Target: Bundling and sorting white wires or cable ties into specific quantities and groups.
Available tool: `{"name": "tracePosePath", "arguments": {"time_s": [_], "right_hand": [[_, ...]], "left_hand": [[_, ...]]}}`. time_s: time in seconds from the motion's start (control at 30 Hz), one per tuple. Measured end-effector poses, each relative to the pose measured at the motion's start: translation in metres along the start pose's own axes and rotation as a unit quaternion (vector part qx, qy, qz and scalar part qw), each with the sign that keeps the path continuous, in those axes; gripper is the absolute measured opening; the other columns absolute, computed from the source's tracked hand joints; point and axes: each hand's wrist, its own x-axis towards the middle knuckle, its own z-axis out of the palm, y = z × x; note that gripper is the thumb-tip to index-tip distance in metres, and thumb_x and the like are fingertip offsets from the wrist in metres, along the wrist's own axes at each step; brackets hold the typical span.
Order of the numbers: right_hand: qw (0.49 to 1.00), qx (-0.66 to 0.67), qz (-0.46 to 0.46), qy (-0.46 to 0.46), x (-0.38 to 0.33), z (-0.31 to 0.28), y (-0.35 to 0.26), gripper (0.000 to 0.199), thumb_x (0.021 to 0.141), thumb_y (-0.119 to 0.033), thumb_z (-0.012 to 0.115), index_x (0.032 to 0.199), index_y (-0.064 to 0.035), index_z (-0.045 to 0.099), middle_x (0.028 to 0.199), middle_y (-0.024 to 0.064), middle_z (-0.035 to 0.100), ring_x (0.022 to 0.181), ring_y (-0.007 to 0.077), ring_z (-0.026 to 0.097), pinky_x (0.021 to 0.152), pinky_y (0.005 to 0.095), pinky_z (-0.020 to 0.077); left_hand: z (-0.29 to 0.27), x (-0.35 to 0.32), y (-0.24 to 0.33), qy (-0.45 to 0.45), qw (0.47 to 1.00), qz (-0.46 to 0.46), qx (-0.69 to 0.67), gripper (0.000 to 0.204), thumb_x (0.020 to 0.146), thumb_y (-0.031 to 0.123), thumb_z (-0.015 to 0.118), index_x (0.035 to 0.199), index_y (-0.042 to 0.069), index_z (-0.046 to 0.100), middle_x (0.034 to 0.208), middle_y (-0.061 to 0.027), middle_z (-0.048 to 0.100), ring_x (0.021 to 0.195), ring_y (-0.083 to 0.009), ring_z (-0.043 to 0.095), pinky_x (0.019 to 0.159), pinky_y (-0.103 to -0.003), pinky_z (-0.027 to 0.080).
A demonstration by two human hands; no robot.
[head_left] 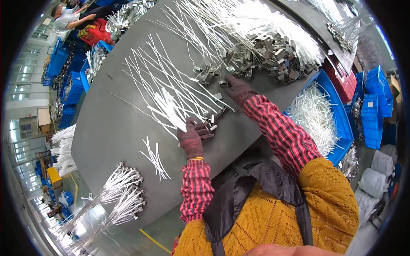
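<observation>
My left hand (pixel 192 138), in a dark maroon glove, rests by the lower end of a loose spread of white cables (pixel 164 102). Its thumb and fingers are apart, beside the small metal end pieces (pixel 211 121) of those cables. My right hand (pixel 240 90), gloved alike, reaches up and left with fingers stretched toward a few metal-ended cables (pixel 207 70). Nothing shows gripped in either hand. Beyond it, a large heap of grey metal end pieces (pixel 273 55) lies with its white cables (pixel 252 19) fanned away behind.
The dark grey table (pixel 111 136) carries a few short white strips (pixel 156 160) and bundled cables (pixel 121 192) overhanging its left edge. A blue bin (pixel 344 123) of white cables stands at right. Another person (pixel 74 19) works at far left, near blue crates (pixel 72 87).
</observation>
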Motion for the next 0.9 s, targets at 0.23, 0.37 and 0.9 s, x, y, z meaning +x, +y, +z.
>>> {"name": "tracePosePath", "arguments": {"time_s": [0.23, 0.37, 0.9], "right_hand": [[0.99, 0.101, 0.083, -0.053, -0.058, -0.011, 0.037, 0.032, 0.086, -0.025, 0.065, 0.114, -0.0095, 0.065, 0.102, 0.0157, 0.067, 0.098, 0.031, 0.066, 0.083, 0.0419, 0.0519], [0.874, 0.418, 0.151, -0.197, -0.119, -0.045, 0.041, 0.028, 0.085, -0.023, 0.061, 0.104, -0.0032, 0.065, 0.091, 0.0083, 0.066, 0.085, 0.0208, 0.064, 0.071, 0.033, 0.0522], [0.885, 0.163, 0.434, 0.044, -0.501, -0.103, 0.288, 0.025, 0.074, -0.011, 0.063, 0.097, -0.003, 0.066, 0.081, 0.0092, 0.065, 0.065, 0.0179, 0.06, 0.059, 0.0331, 0.0498]], "left_hand": [[0.012, -0.007, -0.006, -0.168, 0.964, -0.046, -0.202, 0.022, 0.099, 0.019, 0.056, 0.096, -0.003, 0.055, 0.088, -0.016, 0.066, 0.071, -0.0252, 0.067, 0.055, -0.032, 0.051], [0.068, -0.025, -0.031, -0.181, 0.971, -0.08, -0.133, 0.026, 0.1, 0.023, 0.055, 0.097, -0.002, 0.061, 0.09, -0.0129, 0.065, 0.077, -0.0207, 0.064, 0.067, -0.032, 0.055], [0.158, -0.039, -0.096, -0.167, 0.947, -0.084, -0.261, 0.033, 0.099, 0.039, 0.055, 0.103, 0.007, 0.061, 0.095, -0.0094, 0.068, 0.08, -0.0268, 0.067, 0.072, -0.039, 0.056]]}}
